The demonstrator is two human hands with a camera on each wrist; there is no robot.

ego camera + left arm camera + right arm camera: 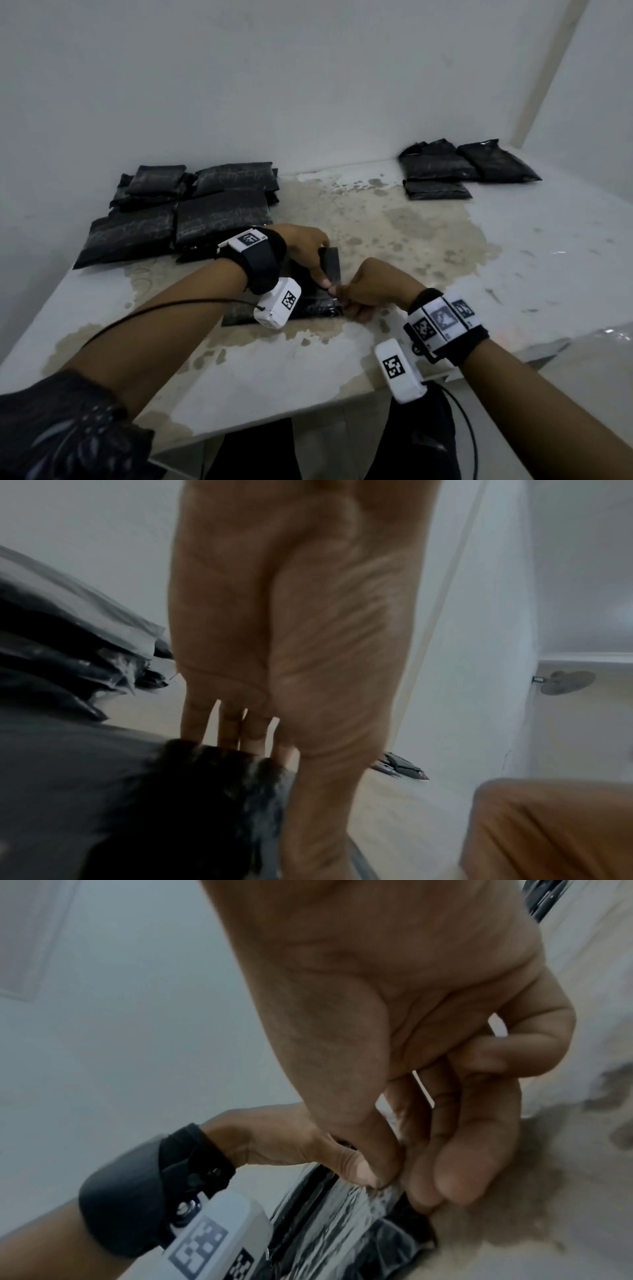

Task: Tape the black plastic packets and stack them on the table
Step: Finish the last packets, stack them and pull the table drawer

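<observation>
Stained white table (428, 260), black packet (318, 301) under both hands' pinching fingers (363, 1172) (tape edge).

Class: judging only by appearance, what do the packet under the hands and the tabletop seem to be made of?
Packet: thin glossy black plastic film, likely; it wrinkles and shows bright glints.
Tabletop: hard matte white surface, maybe painted; brownish patches where the white looks worn or stained. Exact material unclear.

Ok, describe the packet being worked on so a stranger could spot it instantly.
Start at the stained white table and move to its near edge, between the big pile of packets on the left and the small group far right. The packet lies alone there, the only one under both hands.
</observation>
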